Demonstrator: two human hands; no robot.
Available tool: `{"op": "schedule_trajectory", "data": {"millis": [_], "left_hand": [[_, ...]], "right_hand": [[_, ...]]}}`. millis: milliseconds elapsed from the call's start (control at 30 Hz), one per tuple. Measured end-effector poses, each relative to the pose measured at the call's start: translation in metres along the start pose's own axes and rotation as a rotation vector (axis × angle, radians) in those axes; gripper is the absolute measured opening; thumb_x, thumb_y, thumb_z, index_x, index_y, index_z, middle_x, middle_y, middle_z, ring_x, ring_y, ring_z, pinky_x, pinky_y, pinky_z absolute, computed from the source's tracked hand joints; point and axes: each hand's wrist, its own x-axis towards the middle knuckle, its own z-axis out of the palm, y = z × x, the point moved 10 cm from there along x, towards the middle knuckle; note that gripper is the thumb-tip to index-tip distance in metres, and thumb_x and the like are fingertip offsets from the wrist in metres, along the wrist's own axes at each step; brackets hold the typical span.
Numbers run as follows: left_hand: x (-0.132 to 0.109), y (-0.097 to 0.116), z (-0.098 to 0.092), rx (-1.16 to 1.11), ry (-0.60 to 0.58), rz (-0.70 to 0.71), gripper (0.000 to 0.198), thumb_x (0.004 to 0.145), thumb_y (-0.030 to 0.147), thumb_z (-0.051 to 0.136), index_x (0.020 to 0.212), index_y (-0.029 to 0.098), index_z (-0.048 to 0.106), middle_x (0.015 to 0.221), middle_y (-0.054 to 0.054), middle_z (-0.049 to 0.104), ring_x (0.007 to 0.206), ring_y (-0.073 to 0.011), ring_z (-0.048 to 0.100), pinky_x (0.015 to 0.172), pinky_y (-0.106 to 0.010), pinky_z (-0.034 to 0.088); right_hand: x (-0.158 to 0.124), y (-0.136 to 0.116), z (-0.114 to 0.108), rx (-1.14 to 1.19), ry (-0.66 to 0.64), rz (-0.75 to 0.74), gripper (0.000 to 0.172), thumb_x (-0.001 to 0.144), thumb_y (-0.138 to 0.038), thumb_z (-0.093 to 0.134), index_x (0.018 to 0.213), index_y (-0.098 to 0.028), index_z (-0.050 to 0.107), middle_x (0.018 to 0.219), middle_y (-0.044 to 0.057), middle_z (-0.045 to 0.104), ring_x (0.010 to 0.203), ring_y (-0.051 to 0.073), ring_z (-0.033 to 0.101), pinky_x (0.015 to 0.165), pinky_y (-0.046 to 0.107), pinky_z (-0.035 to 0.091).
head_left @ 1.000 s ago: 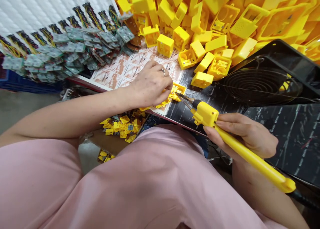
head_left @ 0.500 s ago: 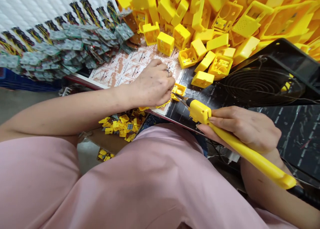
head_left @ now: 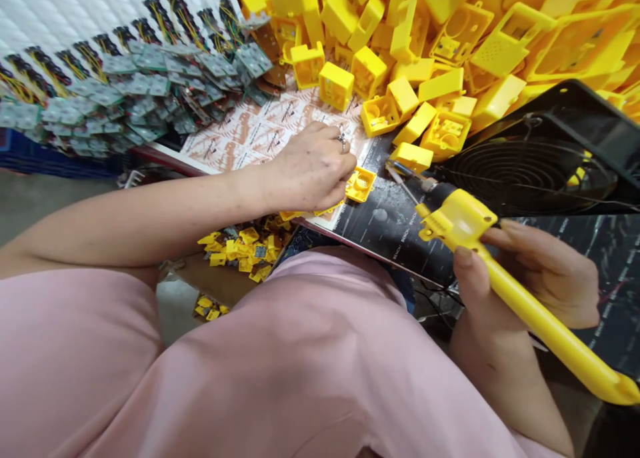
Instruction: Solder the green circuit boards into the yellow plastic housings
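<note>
My left hand (head_left: 313, 168) rests on the table edge, fingers curled down onto a small yellow plastic part (head_left: 359, 184) that it pins against the mat. My right hand (head_left: 530, 278) is closed round the long yellow handle of a soldering iron (head_left: 505, 291). The iron's metal tip (head_left: 400, 178) points up and left, a short way right of the small part and not touching it.
A big heap of yellow plastic housings (head_left: 425, 38) fills the back of the table. Rows of small circuit boards with wires (head_left: 135, 78) lie at the back left. A black fan (head_left: 520, 171) sits at the right. Small yellow pieces (head_left: 240, 248) lie in a box below the table edge.
My right hand has drawn the soldering iron back to the right, away from the small yellow part. My left hand has stayed on the part.
</note>
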Motion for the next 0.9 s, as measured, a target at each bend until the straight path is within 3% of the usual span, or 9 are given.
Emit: {"op": "schedule_trajectory", "data": {"millis": [67, 200, 300, 400, 567, 667, 767, 800, 900], "left_hand": [[-0.004, -0.004, -0.019, -0.034, 0.072, -0.004, 0.035, 0.089, 0.029, 0.052, 0.11, 0.019, 0.077, 0.116, -0.013, 0.076, 0.123, -0.0357, 0.069, 0.108, -0.055, 0.053], [-0.005, 0.002, -0.047, -0.12, 0.236, 0.113, 0.044, 0.101, 0.036, 0.042, 0.125, 0.019, 0.075, 0.143, -0.009, 0.07, 0.134, -0.0253, 0.068, 0.117, -0.044, 0.051], [-0.002, 0.02, -0.013, -0.15, 0.061, 0.327, 0.051, 0.105, 0.046, 0.044, 0.136, 0.021, 0.075, 0.16, -0.011, 0.062, 0.151, -0.0298, 0.056, 0.127, -0.049, 0.043], [-0.017, 0.007, 0.013, -0.2, -0.115, 0.314, 0.049, 0.103, 0.044, 0.053, 0.143, 0.024, 0.072, 0.164, -0.012, 0.059, 0.154, -0.0317, 0.054, 0.129, -0.054, 0.041], [-0.083, -0.032, -0.008, -0.513, -0.442, 0.244, 0.05, 0.113, 0.052, 0.041, 0.12, 0.022, 0.081, 0.124, -0.008, 0.083, 0.108, -0.0165, 0.076, 0.097, -0.031, 0.06], [-0.06, -0.071, -0.042, -0.294, -0.117, 0.058, 0.057, 0.108, 0.059, 0.043, 0.129, 0.018, 0.077, 0.123, -0.01, 0.082, 0.108, -0.0215, 0.073, 0.103, -0.041, 0.058], [-0.008, -0.097, -0.057, -0.035, 0.239, -0.149, 0.064, 0.106, 0.053, 0.041, 0.162, 0.023, 0.052, 0.148, -0.008, 0.068, 0.145, -0.0302, 0.052, 0.125, -0.058, 0.042], [0.012, -0.1, -0.05, 0.0, 0.253, -0.174, 0.065, 0.104, 0.054, 0.045, 0.162, 0.026, 0.052, 0.149, -0.007, 0.066, 0.149, -0.0325, 0.047, 0.125, -0.06, 0.041], [0.054, -0.104, -0.032, 0.094, 0.235, -0.183, 0.049, 0.099, 0.049, 0.052, 0.141, 0.031, 0.07, 0.145, -0.01, 0.066, 0.147, -0.0411, 0.048, 0.116, -0.067, 0.045]], "right_hand": [[-0.005, -0.008, -0.006, -0.014, 0.091, -0.063, 0.059, 0.076, -0.027, 0.097, 0.132, -0.029, 0.078, 0.104, 0.003, 0.083, 0.076, 0.02, 0.077, 0.065, 0.03, 0.062], [-0.009, -0.005, -0.024, -0.116, 0.236, -0.083, 0.04, 0.083, -0.037, 0.093, 0.12, -0.027, 0.084, 0.089, 0.004, 0.082, 0.07, 0.021, 0.075, 0.063, 0.032, 0.06], [-0.011, -0.004, -0.038, -0.148, 0.36, -0.12, 0.037, 0.08, -0.045, 0.094, 0.112, -0.027, 0.087, 0.08, 0.004, 0.08, 0.064, 0.021, 0.072, 0.059, 0.034, 0.058], [-0.013, 0.0, -0.041, -0.121, 0.349, -0.129, 0.037, 0.076, -0.042, 0.096, 0.108, -0.028, 0.087, 0.078, 0.004, 0.08, 0.057, 0.019, 0.069, 0.049, 0.032, 0.052], [-0.017, 0.006, -0.036, -0.132, 0.29, -0.087, 0.04, 0.069, -0.033, 0.097, 0.107, -0.029, 0.088, 0.076, 0.004, 0.081, 0.05, 0.02, 0.067, 0.043, 0.032, 0.047], [-0.012, 0.005, -0.028, -0.099, 0.311, -0.103, 0.044, 0.069, -0.038, 0.098, 0.111, -0.031, 0.087, 0.078, 0.004, 0.081, 0.049, 0.018, 0.064, 0.042, 0.031, 0.044], [-0.013, -0.017, -0.03, -0.053, 0.488, -0.313, 0.051, 0.076, -0.066, 0.091, 0.112, -0.029, 0.087, 0.075, 0.005, 0.079, 0.053, 0.02, 0.068, 0.045, 0.032, 0.049], [-0.016, -0.025, -0.032, -0.071, 0.538, -0.372, 0.056, 0.079, -0.074, 0.085, 0.111, -0.027, 0.088, 0.074, 0.005, 0.079, 0.054, 0.02, 0.068, 0.045, 0.032, 0.049], [-0.011, -0.02, -0.022, -0.208, 0.367, -0.257, 0.057, 0.085, -0.07, 0.082, 0.122, -0.027, 0.084, 0.087, 0.007, 0.081, 0.067, 0.022, 0.072, 0.059, 0.034, 0.056]]}}
